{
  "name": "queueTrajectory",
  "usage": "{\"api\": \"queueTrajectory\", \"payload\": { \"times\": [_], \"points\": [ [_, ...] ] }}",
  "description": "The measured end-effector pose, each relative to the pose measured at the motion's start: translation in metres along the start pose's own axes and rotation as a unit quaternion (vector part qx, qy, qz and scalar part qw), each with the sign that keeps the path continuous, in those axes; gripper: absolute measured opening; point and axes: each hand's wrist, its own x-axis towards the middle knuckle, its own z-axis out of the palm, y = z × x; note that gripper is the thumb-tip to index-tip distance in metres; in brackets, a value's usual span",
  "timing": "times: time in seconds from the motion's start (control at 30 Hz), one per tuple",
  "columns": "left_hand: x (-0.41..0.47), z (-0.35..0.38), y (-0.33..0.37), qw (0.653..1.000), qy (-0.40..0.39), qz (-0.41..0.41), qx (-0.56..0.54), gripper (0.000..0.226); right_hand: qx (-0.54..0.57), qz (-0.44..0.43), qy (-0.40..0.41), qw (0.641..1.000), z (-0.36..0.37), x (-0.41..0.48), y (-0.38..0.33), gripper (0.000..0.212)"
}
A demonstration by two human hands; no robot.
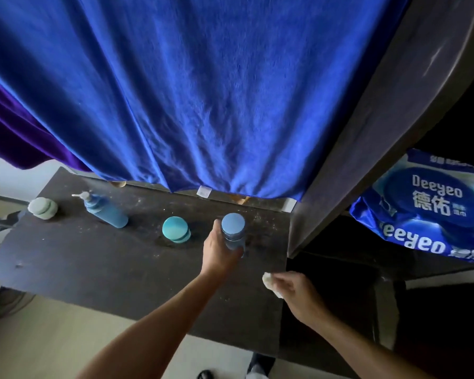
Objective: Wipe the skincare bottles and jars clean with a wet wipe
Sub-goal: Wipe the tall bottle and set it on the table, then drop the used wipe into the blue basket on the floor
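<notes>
Toward the right end of the dark bench (pixel 93 263), I see the blue bottle (pixel 233 228) with its round flat cap facing up at me, held upright in my left hand (pixel 219 250). The fingers (pixel 215 228) of that hand are curled round the bottle's body below the cap, thumb on the near left side; I cannot tell whether its base touches the bench or hangs just above it. My right hand (pixel 296 291) sits off the bench's right front corner, apart from the bottle, its fingers bunched round a crumpled white wet wipe (pixel 268 281) that sticks out to the left.

Just left of the bottle stands a teal jar (pixel 175 229) with a domed lid. Further left is a blue pump bottle (pixel 106 213), its white nozzle pointing left, and near the left end a pale green jar (pixel 42 208). White specks are scattered over the bench surface.

Behind the row a blue cloth (pixel 203 91) hangs in folds down to the back edge, with a purple cloth (pixel 11 127) at its left. A grey panel (pixel 381 119) rises on the right, and beyond it lies a blue wipes pack (pixel 427 209) printed "Deeyeo"
</notes>
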Motion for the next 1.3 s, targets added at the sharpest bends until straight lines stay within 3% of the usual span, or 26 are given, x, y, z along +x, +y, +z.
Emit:
{"api": "queueTrajectory", "payload": {
  "times": [0.1, 0.23, 0.47, 0.7, 0.9, 1.07, 1.3],
  "points": [
    [0.008, 0.015, -0.002, 0.999, 0.012, 0.023, 0.019, 0.046, -0.129, -0.036, 0.035, 0.990, 0.000, 0.011, 0.014, 0.029],
    [0.013, 0.026, -0.011, 0.998, 0.023, 0.042, 0.031, 0.046, -0.216, -0.081, 0.022, 0.973, 0.001, 0.017, 0.024, 0.029],
    [0.017, 0.023, -0.024, 0.997, 0.010, 0.054, 0.053, 0.051, -0.319, -0.175, -0.004, 0.931, 0.007, 0.022, 0.024, 0.024],
    [-0.025, -0.029, -0.065, 0.981, -0.002, 0.024, 0.194, 0.043, -0.359, -0.251, -0.067, 0.896, 0.031, 0.020, -0.003, 0.020],
    [-0.118, -0.117, -0.144, 0.951, 0.056, -0.048, 0.299, 0.037, -0.404, -0.339, -0.147, 0.837, 0.104, 0.009, -0.045, 0.017],
    [-0.204, -0.175, -0.209, 0.942, 0.099, -0.149, 0.283, 0.041, -0.441, -0.404, -0.216, 0.772, 0.193, -0.019, -0.072, 0.022],
    [-0.314, -0.250, -0.294, 0.927, 0.113, -0.226, 0.277, 0.042, -0.474, -0.441, -0.260, 0.717, 0.321, -0.070, -0.100, 0.026]
  ]
}}
